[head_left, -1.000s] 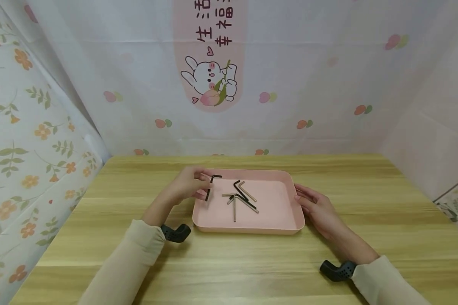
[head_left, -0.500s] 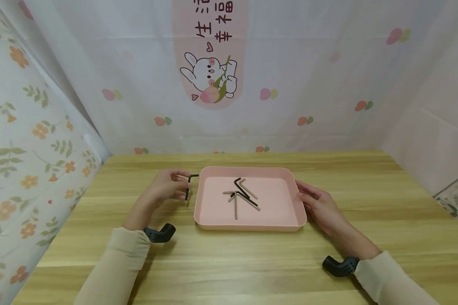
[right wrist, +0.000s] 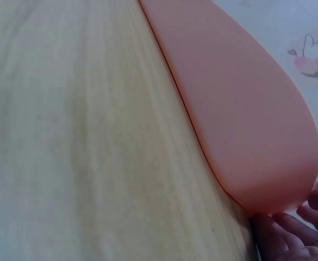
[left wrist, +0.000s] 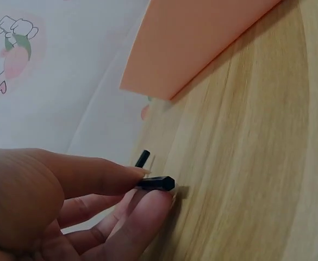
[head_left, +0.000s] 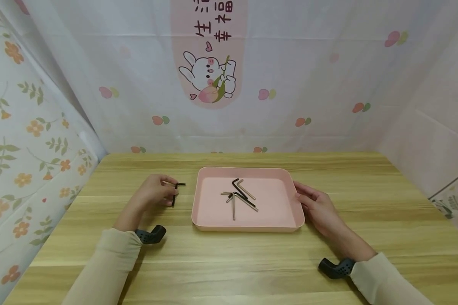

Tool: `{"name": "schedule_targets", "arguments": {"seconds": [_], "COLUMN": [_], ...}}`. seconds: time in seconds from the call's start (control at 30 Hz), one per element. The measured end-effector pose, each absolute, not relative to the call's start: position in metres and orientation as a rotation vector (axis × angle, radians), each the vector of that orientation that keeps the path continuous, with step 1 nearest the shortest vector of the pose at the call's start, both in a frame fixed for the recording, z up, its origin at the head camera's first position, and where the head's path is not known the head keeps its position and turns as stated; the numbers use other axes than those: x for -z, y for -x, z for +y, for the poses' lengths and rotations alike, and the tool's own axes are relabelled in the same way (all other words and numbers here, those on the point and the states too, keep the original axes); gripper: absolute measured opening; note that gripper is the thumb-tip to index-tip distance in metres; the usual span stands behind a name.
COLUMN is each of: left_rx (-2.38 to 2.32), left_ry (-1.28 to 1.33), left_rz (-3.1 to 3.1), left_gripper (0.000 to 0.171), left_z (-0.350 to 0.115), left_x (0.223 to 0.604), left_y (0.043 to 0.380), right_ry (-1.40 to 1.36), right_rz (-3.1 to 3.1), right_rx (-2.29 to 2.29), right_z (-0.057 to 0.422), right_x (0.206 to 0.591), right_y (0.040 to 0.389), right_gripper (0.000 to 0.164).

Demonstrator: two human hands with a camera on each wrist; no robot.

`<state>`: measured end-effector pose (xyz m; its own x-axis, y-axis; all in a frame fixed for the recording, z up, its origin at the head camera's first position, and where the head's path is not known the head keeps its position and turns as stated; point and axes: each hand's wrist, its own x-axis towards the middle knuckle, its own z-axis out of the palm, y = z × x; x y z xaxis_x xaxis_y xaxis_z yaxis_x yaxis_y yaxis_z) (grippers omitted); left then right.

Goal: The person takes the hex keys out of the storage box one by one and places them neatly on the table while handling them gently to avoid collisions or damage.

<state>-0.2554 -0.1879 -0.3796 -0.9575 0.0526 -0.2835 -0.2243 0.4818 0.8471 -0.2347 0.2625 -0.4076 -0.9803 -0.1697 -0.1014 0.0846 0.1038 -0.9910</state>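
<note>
My left hand (head_left: pixel 152 193) pinches a black hex key (head_left: pixel 174 195) between thumb and fingers, to the left of the pink tray (head_left: pixel 248 229). In the left wrist view the six-sided end of the hex key (left wrist: pixel 167 183) points out past the fingertips, close over the tabletop. The key's short arm points right in the head view. At the tray's right side my right hand (head_left: pixel 321 208) holds the wall, thumb at the rim and fingers against the outside. Several more hex keys, black and silver, lie crossed in the tray, among them a silver hex key (head_left: pixel 234 209).
The tray stands on a wood-grain table (head_left: pixel 229 267). A white printed cloth (head_left: pixel 309 76) hangs behind the table's back edge, and a flowered cloth (head_left: pixel 30 140) hangs along the left. Each wrist wears a black curved mount (head_left: pixel 151 235).
My left hand has carried the black hex key out over the tray's left rim, leftward and down toward the tabletop. The right hand stays at the tray's right side.
</note>
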Motion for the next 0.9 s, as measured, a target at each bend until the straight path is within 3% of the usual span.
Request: {"name": "schedule_targets", "arguments": {"seconds": [0.9], "left_rx": [-1.119], "left_ry": [0.193], "left_rz": [2.788], "left_gripper": [0.028], "left_z": [-0.178], "left_x": [0.368], "left_y": [0.245], "right_ry": [0.132], "right_rz": [2.179], "right_rx": [1.983], "right_z": [0.267], "right_x": [0.41], "right_y": [0.237], "right_gripper": [0.059]}}
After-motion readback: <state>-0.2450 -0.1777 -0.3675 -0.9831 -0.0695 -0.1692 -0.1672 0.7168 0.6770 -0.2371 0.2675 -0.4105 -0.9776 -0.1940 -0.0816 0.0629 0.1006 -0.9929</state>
